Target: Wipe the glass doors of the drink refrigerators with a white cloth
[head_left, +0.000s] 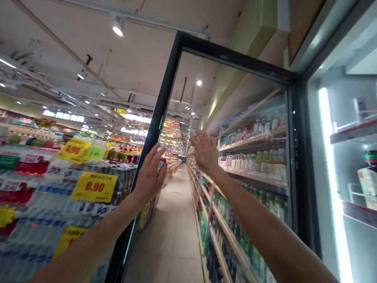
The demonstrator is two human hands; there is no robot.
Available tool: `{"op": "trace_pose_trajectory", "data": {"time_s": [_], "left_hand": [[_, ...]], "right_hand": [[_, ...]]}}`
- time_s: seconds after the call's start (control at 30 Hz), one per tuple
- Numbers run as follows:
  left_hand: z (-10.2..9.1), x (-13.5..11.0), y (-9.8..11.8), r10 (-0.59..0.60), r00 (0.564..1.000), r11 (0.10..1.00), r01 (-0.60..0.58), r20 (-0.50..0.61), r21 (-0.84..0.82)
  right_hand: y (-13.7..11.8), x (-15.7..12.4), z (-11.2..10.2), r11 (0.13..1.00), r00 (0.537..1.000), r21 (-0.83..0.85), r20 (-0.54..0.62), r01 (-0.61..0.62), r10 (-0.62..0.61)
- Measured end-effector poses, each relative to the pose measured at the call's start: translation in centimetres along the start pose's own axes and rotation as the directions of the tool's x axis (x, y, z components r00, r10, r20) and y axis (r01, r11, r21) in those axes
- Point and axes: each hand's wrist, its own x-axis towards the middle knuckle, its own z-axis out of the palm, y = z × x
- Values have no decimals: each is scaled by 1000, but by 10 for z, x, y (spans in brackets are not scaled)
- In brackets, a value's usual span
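Observation:
A glass cooler door with a black frame stands swung open in front of me. My left hand lies flat with fingers stretched against the door's left frame edge. My right hand is spread open, palm pressed on the glass pane higher up. Neither hand holds anything. Through the glass I see shelves of bottled drinks.
The lit cooler interior with shelves and cartons is at the right. Stacked bottled water with yellow 8.90 price signs fills the left. A tiled aisle runs ahead between the stacks and drink shelves.

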Motion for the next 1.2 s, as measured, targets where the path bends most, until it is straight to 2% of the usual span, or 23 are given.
{"op": "trace_pose_trajectory", "data": {"time_s": [0.07, 0.13, 0.2, 0.27, 0.3, 0.33, 0.37, 0.4, 0.47, 0.5, 0.53, 0.57, 0.63, 0.7, 0.77, 0.83, 0.87, 0.9, 0.97, 1.0, 1.07, 1.13, 1.2], "left_hand": [[-7, 0, -1, 17, 1000, 998, -16, 19, -57], [-9, -1, -1, 8, 1000, 995, -8, -3, -99], [-9, -2, -2, -8, 999, 992, 4, -35, -122], [-9, -5, -2, 14, 1000, 991, -16, -10, -133], [-8, -7, -3, 30, 999, 991, -28, 15, -133], [-8, -10, -3, 43, 998, 991, -37, 43, -130], [-8, -14, -3, 52, 996, 991, -43, 74, -123], [-8, -20, -3, 58, 993, 993, -46, 108, -111], [-7, -37, -3, 60, 983, 996, -47, 176, -76], [-6, -48, -1, 58, 976, 998, -49, 210, -51], [-4, -60, 0, 54, 969, 999, -51, 241, -18], [-2, -73, 2, 49, 961, 998, -57, 271, 21], [5, -97, 6, 38, 951, 990, -76, 306, 116], [11, -116, 10, 20, 950, 975, -87, 311, 203], [15, -127, 14, 1, 953, 963, -83, 302, 257], [17, -130, 15, -4, 956, 955, -83, 292, 285], [18, -130, 16, -1, 957, 952, -88, 290, 295], [18, -130, 16, 2, 957, 948, -93, 289, 304], [18, -129, 14, 8, 957, 941, -104, 288, 321], [19, -129, 13, 8, 957, 939, -107, 290, 326], [19, -128, 11, 5, 956, 939, -105, 292, 328], [18, -127, 13, -6, 954, 942, -94, 299, 322], [18, -127, 20, -26, 955, 945, -72, 295, 319]], "right_hand": [[-28, -23, 3, 985, 984, 35, 62, 166, -168], [-62, -67, 10, 942, 941, 102, 81, 319, -328], [-92, -118, 19, 843, 848, 189, 79, 504, -524], [-109, -159, 27, 724, 740, 254, 45, 641, -671], [-110, -170, 30, 684, 705, 273, 30, 677, -709], [-107, -175, 32, 669, 694, 279, 17, 689, -720], [-100, -174, 32, 693, 719, 270, 6, 668, -695], [-90, -167, 31, 753, 777, 245, 3, 610, -630], [-65, -147, 27, 907, 919, 164, 1, 388, -394], [-54, -138, 24, 958, 965, 120, 6, 260, -262], [-47, -134, 22, 986, 989, 81, 9, 147, -149], [-45, -135, 20, 996, 997, 55, 19, 77, -78], [-53, -156, 19, 996, 996, 49, 46, 72, -74], [-72, -195, 22, 975, 975, 97, 79, 202, -210], [-89, -232, 26, 906, 911, 169, 83, 388, -405], [-93, -247, 27, 859, 868, 205, 72, 469, -491], [-88, -245, 27, 873, 883, 199, 68, 445, -465], [-79, -236, 26, 911, 920, 173, 58, 374, -388], [-55, -209, 22, 986, 989, 90, 28, 140, -143], [-44, -196, 21, 998, 999, 55, -19, 30, -29], [-30, -184, 18, 996, 995, 18, -52, -84, 85], [-35, -199, 18, 997, 997, 18, -31, -73, 74], [-54, -235, 17, 998, 999, 57, 27, 27, -29]]}}
